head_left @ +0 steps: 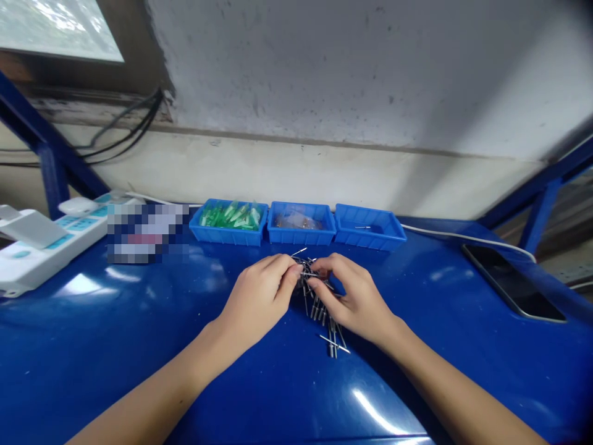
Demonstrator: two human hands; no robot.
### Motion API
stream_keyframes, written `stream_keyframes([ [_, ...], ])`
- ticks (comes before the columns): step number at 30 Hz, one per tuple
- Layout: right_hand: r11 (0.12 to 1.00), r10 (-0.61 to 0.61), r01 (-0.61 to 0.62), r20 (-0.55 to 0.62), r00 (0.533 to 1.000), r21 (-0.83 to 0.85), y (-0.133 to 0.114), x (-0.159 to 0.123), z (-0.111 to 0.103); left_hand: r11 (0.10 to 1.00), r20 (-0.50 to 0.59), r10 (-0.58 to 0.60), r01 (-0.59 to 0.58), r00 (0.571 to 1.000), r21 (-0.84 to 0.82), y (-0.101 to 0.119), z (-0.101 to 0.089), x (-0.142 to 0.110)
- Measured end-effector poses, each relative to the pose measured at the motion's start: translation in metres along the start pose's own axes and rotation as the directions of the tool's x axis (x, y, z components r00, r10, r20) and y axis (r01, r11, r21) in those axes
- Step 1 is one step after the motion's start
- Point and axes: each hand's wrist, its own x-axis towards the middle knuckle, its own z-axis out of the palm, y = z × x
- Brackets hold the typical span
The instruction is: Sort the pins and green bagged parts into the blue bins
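Observation:
A loose pile of silver blind rivets lies on the blue table, their thin pins pointing different ways. My left hand is above the pile's left side, thumb and forefinger pinched on one rivet that points to the right. Curved over the pile's right side is my right hand; its thumb and forefinger tips are slightly apart around the free end of that rivet. The hands partly hide the pile. Beyond it, the right-hand blue bin has a single thin rivet inside.
A blue bin of green plastic pieces and a middle blue bin with a clear bag of small parts stand by the wall. White power strips and a pixelated item are left. A phone lies right.

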Motion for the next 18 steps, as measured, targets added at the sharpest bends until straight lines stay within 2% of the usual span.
stream_keyframes([
  [6,1.000,0.001,-0.002,-0.029,1.000,-0.030,0.002,0.000,-0.001,0.994,-0.009,0.010,-0.011,1.000,-0.108,0.002,-0.002,-0.001],
  [11,1.000,0.009,-0.009,-0.009,1.000,-0.018,0.000,0.000,-0.001,0.998,-0.003,0.011,-0.011,1.000,-0.065,0.002,-0.003,-0.001],
  [14,0.998,-0.048,0.047,-0.012,0.999,-0.049,-0.001,-0.001,-0.003,0.996,0.034,0.022,-0.019,0.999,-0.083,0.002,-0.002,0.000],
  [16,0.989,-0.091,0.079,-0.094,0.991,-0.122,0.004,-0.001,-0.008,0.995,0.097,0.057,-0.049,0.994,-0.082,0.001,0.000,0.000],
  [18,0.968,-0.060,-0.021,-0.315,0.947,-0.249,0.016,-0.001,-0.018,0.992,0.193,0.126,-0.125,0.973,-0.021,0.000,0.002,-0.001],
])
